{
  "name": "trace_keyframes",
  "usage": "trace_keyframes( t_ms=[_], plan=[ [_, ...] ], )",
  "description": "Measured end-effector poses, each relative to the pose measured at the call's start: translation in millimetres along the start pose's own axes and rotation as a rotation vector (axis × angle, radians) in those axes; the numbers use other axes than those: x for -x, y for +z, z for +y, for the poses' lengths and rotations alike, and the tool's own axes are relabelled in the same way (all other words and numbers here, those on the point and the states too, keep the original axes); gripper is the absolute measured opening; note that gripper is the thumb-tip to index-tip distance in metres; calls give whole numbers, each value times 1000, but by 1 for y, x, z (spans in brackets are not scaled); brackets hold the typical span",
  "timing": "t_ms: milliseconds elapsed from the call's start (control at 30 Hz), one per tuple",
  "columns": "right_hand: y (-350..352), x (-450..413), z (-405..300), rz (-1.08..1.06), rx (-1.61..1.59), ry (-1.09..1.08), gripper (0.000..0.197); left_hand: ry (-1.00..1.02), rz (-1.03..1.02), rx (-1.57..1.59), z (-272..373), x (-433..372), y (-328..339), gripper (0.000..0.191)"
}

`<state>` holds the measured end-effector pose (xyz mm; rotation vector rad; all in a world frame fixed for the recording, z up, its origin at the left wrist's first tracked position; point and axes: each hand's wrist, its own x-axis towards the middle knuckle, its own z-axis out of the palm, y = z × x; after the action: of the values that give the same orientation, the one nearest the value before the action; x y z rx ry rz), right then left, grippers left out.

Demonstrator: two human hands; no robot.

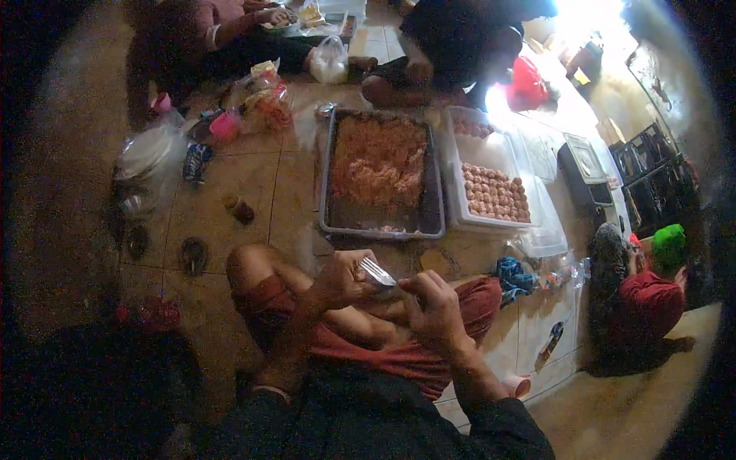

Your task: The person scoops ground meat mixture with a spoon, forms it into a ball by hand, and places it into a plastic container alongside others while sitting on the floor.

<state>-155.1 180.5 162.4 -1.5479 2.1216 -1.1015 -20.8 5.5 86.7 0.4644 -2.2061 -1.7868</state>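
Note:
A metal fork (378,272) is held above my crossed legs, its tines towards upper left. My right hand (434,305) pinches it near the lower right end. My left hand (348,273) is curled right beside the tines; whether it grips the fork or something small is hard to tell. Just beyond my hands lies a deep rectangular tray (384,234) of reddish-brown minced mixture (379,155), paler in the middle. To its right, a white plastic container (483,150) holds rows of small round balls (494,192), with more balls at its far end.
Plastic bags (152,152), a pink cup (224,126) and a small bottle (238,208) stand left on the tiled floor. A clear lid (543,224) and blue cloth (513,279) lie right. People sit across from me; another person (652,299) sits at right.

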Motion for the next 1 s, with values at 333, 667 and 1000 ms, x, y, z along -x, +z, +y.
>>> trace_keyframes(
  t_ms=[333, 667, 1000],
  plan=[
    [-11, 0, -8, 156, -43, 43, 12, 76, 66, 1, 2, -3, 4, 36],
    [-2, 0, -10, 86, -26, 7, 13, 56, 224, -32, -19, -10, 12, 29],
    [-10, 0, -9, 79, 9, -33, 12, 23, 178, -18, 4, -12, 2, 31]
  ],
)
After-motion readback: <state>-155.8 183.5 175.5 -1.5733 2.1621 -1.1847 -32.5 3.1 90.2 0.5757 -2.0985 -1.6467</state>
